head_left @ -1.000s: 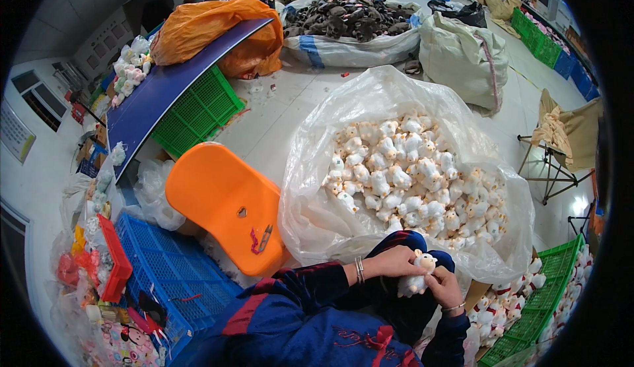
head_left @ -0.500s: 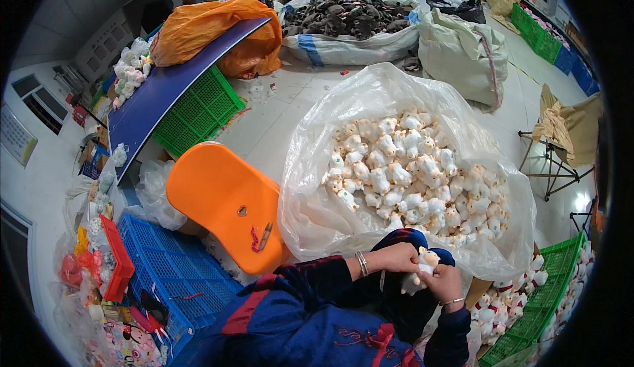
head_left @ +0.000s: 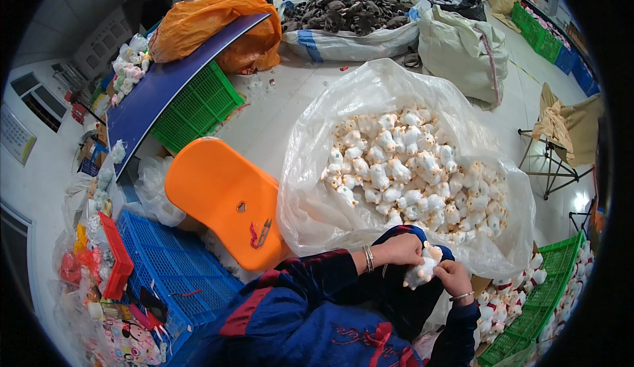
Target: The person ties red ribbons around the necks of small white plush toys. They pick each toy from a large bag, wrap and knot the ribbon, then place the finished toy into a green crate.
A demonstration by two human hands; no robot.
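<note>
Over my lap is a small white plush toy (head_left: 420,273) with tan-orange tips, tilted with its head toward the upper right. The pinched fingers of my left hand (head_left: 400,249) meet its upper left side. My right hand (head_left: 454,280) grips it from the right, with thumb and fingertips against its body. Whether a thread or small tool is between my fingers is too small to tell. Just beyond my knees, a big clear plastic bag (head_left: 307,212) lies spread wide, holding a heap of similar white plush toys (head_left: 399,169).
An orange stool (head_left: 218,192) at my left carries small snips (head_left: 265,232). Blue crates (head_left: 178,261) and a red tray (head_left: 116,258) stand further left. At right is a green crate (head_left: 538,314) beside more plush toys. Beyond are a blue table (head_left: 165,90) and a sack of dark plush pieces (head_left: 356,47).
The plush toy has turned slightly and moved a little. My right hand has shifted slightly to the right, and my left hand has risen a little.
</note>
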